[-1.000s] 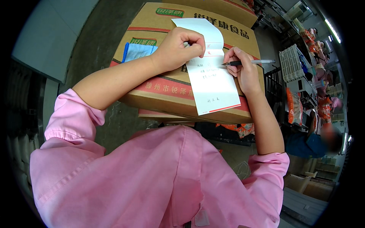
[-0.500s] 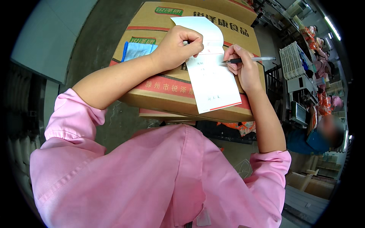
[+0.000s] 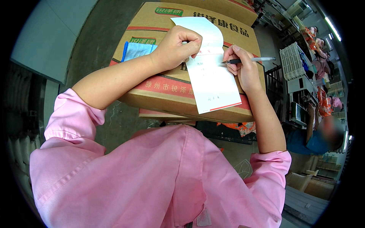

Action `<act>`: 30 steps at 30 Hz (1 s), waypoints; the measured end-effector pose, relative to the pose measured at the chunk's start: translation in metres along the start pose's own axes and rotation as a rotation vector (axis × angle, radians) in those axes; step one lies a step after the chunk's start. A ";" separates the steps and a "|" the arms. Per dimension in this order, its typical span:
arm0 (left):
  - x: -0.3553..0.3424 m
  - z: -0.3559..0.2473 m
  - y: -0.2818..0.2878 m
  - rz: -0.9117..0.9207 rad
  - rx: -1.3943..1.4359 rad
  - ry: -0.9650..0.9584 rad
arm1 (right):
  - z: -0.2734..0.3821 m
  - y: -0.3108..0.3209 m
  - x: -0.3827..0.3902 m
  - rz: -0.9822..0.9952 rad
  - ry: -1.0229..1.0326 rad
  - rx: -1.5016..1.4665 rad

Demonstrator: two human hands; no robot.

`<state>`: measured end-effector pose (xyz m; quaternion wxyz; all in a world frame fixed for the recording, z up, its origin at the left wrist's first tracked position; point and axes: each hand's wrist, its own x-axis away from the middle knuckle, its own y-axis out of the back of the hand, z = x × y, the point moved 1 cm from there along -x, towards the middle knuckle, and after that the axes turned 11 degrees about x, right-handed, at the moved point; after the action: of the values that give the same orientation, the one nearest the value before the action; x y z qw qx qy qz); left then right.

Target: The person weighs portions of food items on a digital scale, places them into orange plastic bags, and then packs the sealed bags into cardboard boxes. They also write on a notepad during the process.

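In a workroom, a pale panel (image 3: 49, 34) stands at far left beside the grey floor (image 3: 89, 53). On a carton (image 3: 152, 99) lies one blue cloth (image 3: 137, 52), just left of the left hand (image 3: 176, 49), which is curled in a loose fist on the paper's left edge; whether it holds anything I cannot tell. One white paper (image 3: 215, 87) lies between the two hands, long axis running away from the body, far end slanting left. At its right edge the right hand (image 3: 243, 66) grips one pen (image 3: 262, 59), tip over the paper. Farther right: one co-worker (image 3: 304, 142).
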<state>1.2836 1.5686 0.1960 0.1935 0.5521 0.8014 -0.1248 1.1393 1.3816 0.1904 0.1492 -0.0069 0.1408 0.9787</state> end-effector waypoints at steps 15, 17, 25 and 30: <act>0.002 -0.003 -0.001 -0.001 0.022 0.030 | 0.002 0.000 0.003 -0.017 -0.004 0.014; 0.002 -0.004 -0.001 -0.011 0.016 0.032 | 0.002 -0.001 0.002 -0.012 -0.002 0.014; 0.000 -0.001 -0.003 -0.058 -0.054 0.027 | 0.003 -0.001 0.003 -0.014 0.002 0.020; -0.001 -0.002 -0.006 -0.130 -0.071 0.099 | 0.002 -0.001 0.002 -0.013 0.004 0.018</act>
<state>1.2777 1.5660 0.1985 0.1647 0.4973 0.8479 -0.0809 1.1375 1.3837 0.1920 0.1554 -0.0083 0.1501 0.9764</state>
